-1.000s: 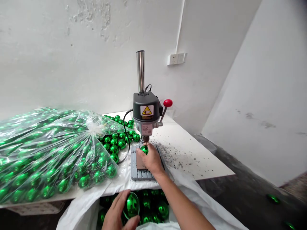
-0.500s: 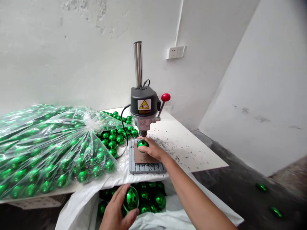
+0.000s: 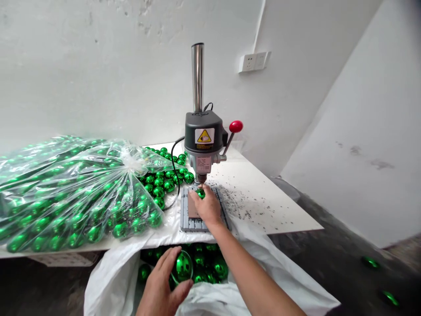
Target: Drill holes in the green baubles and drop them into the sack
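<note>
A shiny green ball [image 3: 200, 193] sits under the drill bit of a small drill press [image 3: 204, 134], over a brown pad on the grey base [image 3: 197, 224]. My right hand [image 3: 208, 206] is closed round this ball, its thumb on the left side. Lower down, my left hand [image 3: 162, 278] curves its fingers and thumb round another green ball [image 3: 183, 266], above a white sack [image 3: 112, 272] that holds more green balls. The press's red-knobbed lever [image 3: 236, 127] is raised, with no hand on it.
A large clear plastic bag [image 3: 98, 188] full of green balls covers the left of the white table [image 3: 259, 193]. Loose balls lie behind the black cable. Dark shavings are scattered right of the press. Two green balls [image 3: 371, 263] lie on the floor at right.
The view has shifted slightly, so the press appears further right and higher. My right hand has turned round the ball, its wrist now lower and nearer me. My left hand keeps its hold.
</note>
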A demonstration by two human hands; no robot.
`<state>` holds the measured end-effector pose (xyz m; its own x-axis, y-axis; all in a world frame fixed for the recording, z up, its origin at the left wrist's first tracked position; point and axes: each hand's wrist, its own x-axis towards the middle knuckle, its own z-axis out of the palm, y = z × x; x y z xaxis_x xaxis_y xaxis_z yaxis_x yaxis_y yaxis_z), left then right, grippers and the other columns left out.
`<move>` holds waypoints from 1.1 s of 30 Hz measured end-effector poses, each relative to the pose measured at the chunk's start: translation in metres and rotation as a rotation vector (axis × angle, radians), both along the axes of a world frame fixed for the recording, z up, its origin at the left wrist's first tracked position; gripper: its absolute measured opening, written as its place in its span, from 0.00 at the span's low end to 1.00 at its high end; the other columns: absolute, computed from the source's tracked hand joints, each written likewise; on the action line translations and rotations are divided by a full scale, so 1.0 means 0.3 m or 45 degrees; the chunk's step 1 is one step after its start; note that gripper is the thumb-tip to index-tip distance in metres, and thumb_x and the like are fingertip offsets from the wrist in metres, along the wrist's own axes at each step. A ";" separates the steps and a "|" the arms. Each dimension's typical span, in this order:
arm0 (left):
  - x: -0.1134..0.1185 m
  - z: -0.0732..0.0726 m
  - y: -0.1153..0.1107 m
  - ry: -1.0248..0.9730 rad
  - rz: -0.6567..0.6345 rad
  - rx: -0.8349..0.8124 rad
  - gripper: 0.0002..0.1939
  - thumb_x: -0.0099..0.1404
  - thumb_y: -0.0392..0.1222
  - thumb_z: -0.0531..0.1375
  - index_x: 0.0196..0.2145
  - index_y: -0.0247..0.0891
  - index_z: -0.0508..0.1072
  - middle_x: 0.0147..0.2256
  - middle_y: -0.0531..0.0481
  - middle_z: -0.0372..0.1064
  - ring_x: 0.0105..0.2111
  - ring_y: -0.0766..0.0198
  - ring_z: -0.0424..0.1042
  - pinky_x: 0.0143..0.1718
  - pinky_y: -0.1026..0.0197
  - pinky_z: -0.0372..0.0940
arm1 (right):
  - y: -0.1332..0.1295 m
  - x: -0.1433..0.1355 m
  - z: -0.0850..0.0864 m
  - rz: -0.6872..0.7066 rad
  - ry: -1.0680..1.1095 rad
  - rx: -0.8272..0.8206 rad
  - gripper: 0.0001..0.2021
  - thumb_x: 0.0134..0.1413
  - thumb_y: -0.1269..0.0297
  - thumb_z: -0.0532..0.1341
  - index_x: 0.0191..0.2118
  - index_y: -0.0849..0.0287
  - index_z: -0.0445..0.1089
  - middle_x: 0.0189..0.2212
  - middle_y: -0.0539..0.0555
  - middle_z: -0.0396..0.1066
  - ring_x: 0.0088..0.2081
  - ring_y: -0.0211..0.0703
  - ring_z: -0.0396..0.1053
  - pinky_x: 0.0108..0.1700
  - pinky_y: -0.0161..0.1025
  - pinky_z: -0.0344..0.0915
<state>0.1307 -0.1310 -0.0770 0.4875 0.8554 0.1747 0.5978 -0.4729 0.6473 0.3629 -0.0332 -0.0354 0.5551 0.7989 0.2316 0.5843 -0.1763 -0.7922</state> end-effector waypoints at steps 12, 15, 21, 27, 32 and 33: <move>0.062 0.073 -0.029 -0.044 0.070 -0.154 0.32 0.53 0.37 0.63 0.57 0.38 0.72 0.58 0.38 0.69 0.59 0.48 0.69 0.60 0.46 0.63 | -0.026 0.083 0.004 0.220 -0.043 -0.116 0.21 0.43 0.49 0.65 0.43 0.53 0.72 0.40 0.52 0.74 0.40 0.42 0.69 0.45 0.38 0.64; 0.059 0.080 -0.039 -0.046 0.083 -0.168 0.32 0.53 0.37 0.63 0.57 0.39 0.72 0.58 0.38 0.69 0.58 0.48 0.69 0.60 0.46 0.64 | -0.049 0.057 -0.028 0.197 -0.043 -0.019 0.22 0.44 0.51 0.65 0.46 0.54 0.71 0.47 0.55 0.72 0.49 0.47 0.67 0.55 0.44 0.61; 0.054 0.098 -0.039 -0.074 0.083 -0.141 0.31 0.53 0.36 0.64 0.57 0.40 0.72 0.58 0.40 0.70 0.57 0.51 0.70 0.60 0.48 0.65 | -0.103 0.065 -0.035 0.081 0.154 0.096 0.30 0.44 0.43 0.63 0.49 0.59 0.66 0.47 0.59 0.70 0.48 0.47 0.67 0.53 0.45 0.63; 0.051 0.079 -0.038 -0.098 0.057 -0.126 0.29 0.56 0.40 0.63 0.56 0.41 0.71 0.57 0.41 0.70 0.57 0.51 0.70 0.60 0.47 0.65 | -0.251 0.069 0.004 0.130 0.395 0.137 0.36 0.33 0.42 0.69 0.48 0.57 0.64 0.46 0.57 0.70 0.45 0.45 0.68 0.49 0.42 0.65; 0.019 0.081 -0.035 -0.117 0.120 -0.165 0.28 0.57 0.42 0.62 0.56 0.40 0.71 0.56 0.41 0.71 0.56 0.52 0.70 0.60 0.48 0.64 | -0.333 0.002 0.031 0.227 0.661 0.130 0.38 0.30 0.39 0.70 0.47 0.56 0.64 0.46 0.56 0.69 0.48 0.44 0.67 0.48 0.39 0.66; 0.009 0.088 -0.034 -0.118 0.154 -0.186 0.28 0.57 0.44 0.62 0.56 0.39 0.71 0.56 0.41 0.71 0.56 0.52 0.70 0.60 0.48 0.63 | -0.339 -0.015 0.033 0.265 0.752 0.110 0.37 0.37 0.34 0.65 0.49 0.56 0.63 0.45 0.56 0.70 0.44 0.42 0.69 0.42 0.37 0.68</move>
<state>0.1333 -0.1411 -0.0505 0.3676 0.9262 0.0837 0.5789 -0.2983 0.7588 0.3584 -0.1350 -0.0256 0.4443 0.8959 0.0020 0.0588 -0.0269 -0.9979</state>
